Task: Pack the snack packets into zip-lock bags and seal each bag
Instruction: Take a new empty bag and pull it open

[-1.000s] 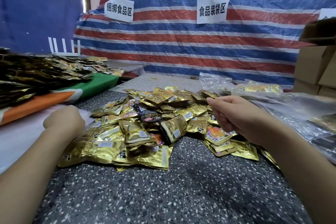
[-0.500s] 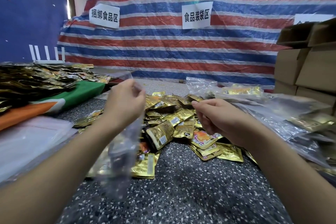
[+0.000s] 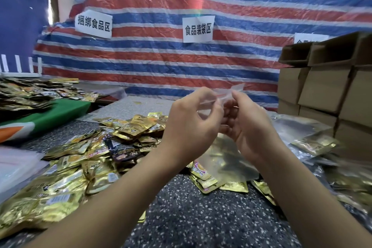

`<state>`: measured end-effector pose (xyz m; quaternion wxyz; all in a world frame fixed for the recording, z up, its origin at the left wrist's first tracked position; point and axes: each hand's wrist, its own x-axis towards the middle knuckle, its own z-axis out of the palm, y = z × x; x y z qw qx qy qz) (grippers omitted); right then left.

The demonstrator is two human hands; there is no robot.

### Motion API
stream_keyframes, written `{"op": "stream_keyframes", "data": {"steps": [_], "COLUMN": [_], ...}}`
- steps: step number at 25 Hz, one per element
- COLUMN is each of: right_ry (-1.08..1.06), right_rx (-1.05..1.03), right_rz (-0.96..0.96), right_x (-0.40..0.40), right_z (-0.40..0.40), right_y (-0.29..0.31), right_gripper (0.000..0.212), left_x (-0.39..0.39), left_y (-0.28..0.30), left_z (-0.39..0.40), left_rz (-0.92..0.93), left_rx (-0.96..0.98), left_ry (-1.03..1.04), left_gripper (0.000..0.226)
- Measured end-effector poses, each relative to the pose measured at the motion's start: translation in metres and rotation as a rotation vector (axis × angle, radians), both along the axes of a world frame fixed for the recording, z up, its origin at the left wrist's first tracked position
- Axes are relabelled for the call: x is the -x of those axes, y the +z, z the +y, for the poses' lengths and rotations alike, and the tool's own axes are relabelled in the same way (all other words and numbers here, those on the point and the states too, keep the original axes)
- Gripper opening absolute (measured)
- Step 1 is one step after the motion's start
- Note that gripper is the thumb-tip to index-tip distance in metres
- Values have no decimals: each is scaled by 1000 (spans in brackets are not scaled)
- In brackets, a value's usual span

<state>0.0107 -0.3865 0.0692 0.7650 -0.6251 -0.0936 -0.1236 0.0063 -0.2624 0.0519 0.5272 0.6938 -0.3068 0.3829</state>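
- Zip-lock bag of clear thin plastic point(image 3: 216, 98), apparently empty, is raised so its mouth can be opened.
- Left hand point(image 3: 191, 125) and right hand point(image 3: 247, 127) both pinch its top edge.
- Gold foil snack packets point(image 3: 84, 159) wait heaped on the speckled tabletop point(image 3: 201, 217).

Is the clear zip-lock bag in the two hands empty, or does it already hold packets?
Empty, as far as visible: the zip-lock bag, pinched by left hand and right hand, looks transparent, with no gold snack packets inside.
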Motion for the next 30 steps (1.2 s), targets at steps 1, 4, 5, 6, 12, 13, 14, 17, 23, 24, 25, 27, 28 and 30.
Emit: {"op": "stream_keyframes", "data": {"steps": [1, 4, 5, 6, 12, 13, 14, 17, 23, 24, 25, 27, 28, 30], "right_ry": [-10, -52, -48, -32, 16, -6, -29, -79, -471, -531, -542, -406, -270, 7], "right_rx": [7, 6, -3, -16, -29, -20, -12, -26, 565, 703, 842, 1003, 966, 757], "right_rz": [-7, -35, -35, -24, 65, 76, 81, 46, -444, -508, -526, -436, -351, -158], "right_x": [1, 3, 3, 4, 13, 14, 14, 13, 15, 19, 23, 30, 32, 34], "right_z": [1, 4, 4, 5, 2, 1, 1, 2, -13, -15, -15, -11, -9, -6], "right_y": [0, 1, 1, 2, 8, 9, 10, 9, 12, 16, 19, 23, 23, 21], "right_gripper": [32, 29, 30, 32, 52, 49, 42, 27, 30, 29, 29, 28, 29, 26], "left_x": [-1, -7, -8, -9, -4, -5, -7, -7, -4, -5, -5, -5, -6, -8], "left_y": [1, 5, 6, 6, 0, -1, -3, -2, 8, 10, 11, 11, 11, 9], "left_z": [3, 15, 18, 20, 17, 16, 16, 17, 20, 22, 23, 23, 22, 21], "left_rz": [7, 52, 71, 87, -118, -156, -186, -204, -126, -122, -96, 6, 59, 166], "left_rx": [-5, 11, 18, 20, -257, -293, -321, -398, -152, -141, -143, -179, -214, -281], "left_ry": [4, 12, -7, -31, 9, 32, 50, 60, 93, 116, 98, -10, -50, -127], "left_gripper": [10, 18, 19, 20, 28, 28, 28, 31, 23, 20, 20, 29, 33, 36]}}
